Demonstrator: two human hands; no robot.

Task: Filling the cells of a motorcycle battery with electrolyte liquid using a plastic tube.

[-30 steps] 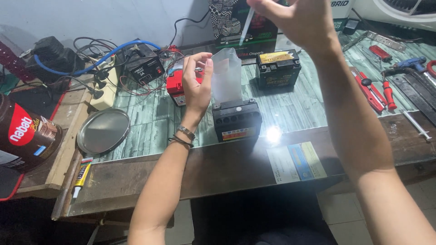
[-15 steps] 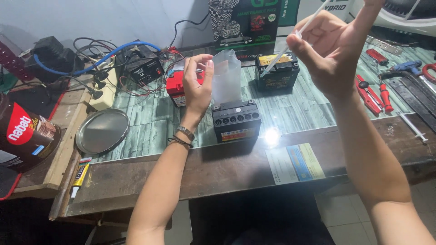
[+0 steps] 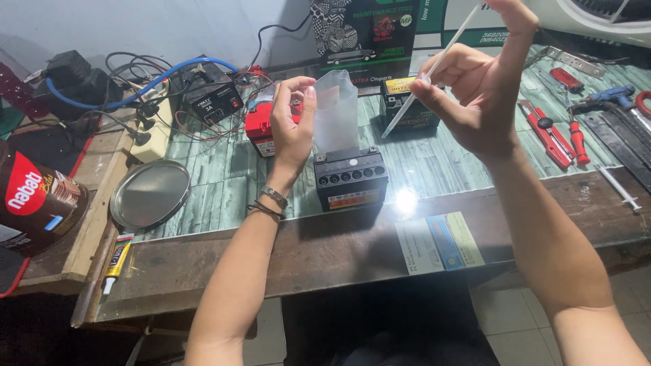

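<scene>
Raised higher since before, the right hand pinches a thin white strip; the left hand grips the translucent container standing inverted on the black battery mid-tabletop, apparently partway through filling.

Black, red and green over a worn brown counter

The small battery is black with a red and yellow label; the container standing on it is cloudy, see-through white, and the thin stick is white. The counter is dark brown wood under a mat of pale green planks. Behind sit a red battery, a black charger and a blue cable; the round tray is silver, the pliers red-handled
</scene>
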